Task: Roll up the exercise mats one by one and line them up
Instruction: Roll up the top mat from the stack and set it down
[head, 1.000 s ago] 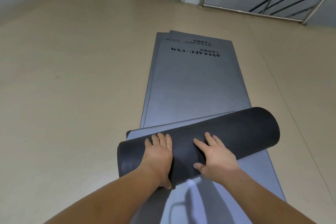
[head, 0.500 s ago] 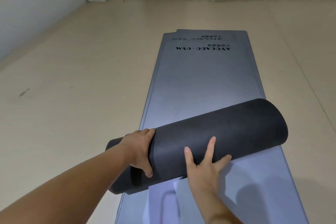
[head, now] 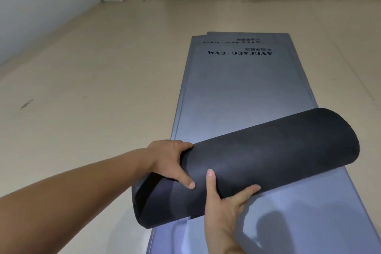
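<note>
Here a stack of grey mats (head: pixel 243 88) lies flat on the tan floor (head: pixel 103 88), one on top of the other, with their far ends not quite lined up. The top one has dark letters (head: pixel 240 53) near its far end, and they look upside down from here. A thin line runs just inside the edge of the top mat.

The near end of the top mat is curled over into a fat black roll (head: pixel 268 156). The outside of the roll is dark and dull, almost black, while the flat part is smooth and grey with a soft shine. The roll sits slanted across the stack, its right end farther away than its left end. Its left end sticks out past the side of the stack, and you can see into the hollow there.

The left hand (head: pixel 171 161) grips the left end of the roll, with the thumb on the near side and the fingers wrapped over the top. The right hand (head: pixel 224 198) presses on the near side of the roll, open, with the fingers spread apart. A shadow falls on the grey mat below the roll.
</note>
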The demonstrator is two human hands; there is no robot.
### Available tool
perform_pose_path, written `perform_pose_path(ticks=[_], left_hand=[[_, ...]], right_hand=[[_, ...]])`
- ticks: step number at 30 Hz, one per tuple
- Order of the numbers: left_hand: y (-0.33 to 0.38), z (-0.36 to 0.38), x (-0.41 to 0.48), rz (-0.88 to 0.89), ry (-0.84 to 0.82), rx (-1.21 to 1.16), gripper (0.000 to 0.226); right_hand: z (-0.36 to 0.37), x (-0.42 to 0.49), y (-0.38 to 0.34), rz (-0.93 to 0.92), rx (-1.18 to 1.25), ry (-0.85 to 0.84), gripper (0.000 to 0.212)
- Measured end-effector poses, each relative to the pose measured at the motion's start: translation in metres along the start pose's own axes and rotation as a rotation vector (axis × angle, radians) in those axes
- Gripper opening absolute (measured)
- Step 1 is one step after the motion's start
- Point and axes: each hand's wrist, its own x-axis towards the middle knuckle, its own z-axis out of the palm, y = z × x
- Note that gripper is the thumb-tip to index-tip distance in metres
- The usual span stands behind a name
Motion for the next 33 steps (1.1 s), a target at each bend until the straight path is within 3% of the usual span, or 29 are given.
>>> perform_pose_path(ticks=[4,9,13,17,21,24,29,30,33], left_hand=[[-0.062,-0.015,0.005,0.073,-0.15,-0.369,0.07],[-0.093,-0.007,0.024,0.091,-0.218,-0.537,0.075],[-0.105,0.004,0.02,0.147,-0.154,-0.576,0.081],[-0.115,0.028,-0.007,0.123,-0.009,-0.588,0.075],[-0.13,0.058,-0.023,0.035,0.018,-0.844,0.078],[-0.141,0.067,-0.021,-0.038,-0.022,-1.043,0.107],[-0.15,0.075,-0.017,-0.158,-0.085,-1.083,0.145],[-0.15,0.076,-0.018,-0.155,-0.083,-1.084,0.139],[-0.145,0.079,-0.02,-0.097,-0.025,-1.098,0.085]], right_hand=[[0.01,-0.01,0.004,0.008,-0.011,0.123,0.159],[0.05,-0.039,0.003,0.087,-0.013,0.065,0.156],[0.059,-0.035,0.006,0.012,0.013,0.051,0.15],[0.043,-0.02,-0.002,-0.064,-0.059,-0.144,0.151],[0.038,0.009,-0.032,-0.114,-0.21,-0.393,0.154],[0.051,0.019,-0.042,-0.165,-0.325,-0.401,0.151],[0.058,0.005,-0.019,-0.299,-0.34,-0.275,0.13],[0.056,0.002,-0.014,-0.319,-0.332,-0.285,0.128],[0.044,-0.002,-0.005,-0.34,-0.328,-0.379,0.127]])
